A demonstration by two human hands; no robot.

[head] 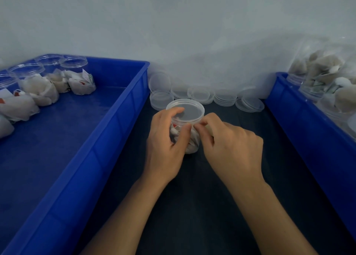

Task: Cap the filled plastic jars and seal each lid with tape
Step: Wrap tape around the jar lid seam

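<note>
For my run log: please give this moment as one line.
left hand grips jar | lid on | right hand pinches at lid edge

1. Setting: small packing workstation, prob. a workshop; dark bench (192, 206) set against plain pale wall (173, 23).
2. Blue plastic crates (107, 131) either side, w/ open clear jars (76, 71) of bagged goods.
3. Loose lids (224, 97) stacked along the wall: batch work by hand.

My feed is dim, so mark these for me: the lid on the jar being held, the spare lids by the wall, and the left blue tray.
lid (189, 110), head view, flat top.
spare lids (225, 97), head view, side of a stack.
left blue tray (113, 120), head view, right rim.
</note>
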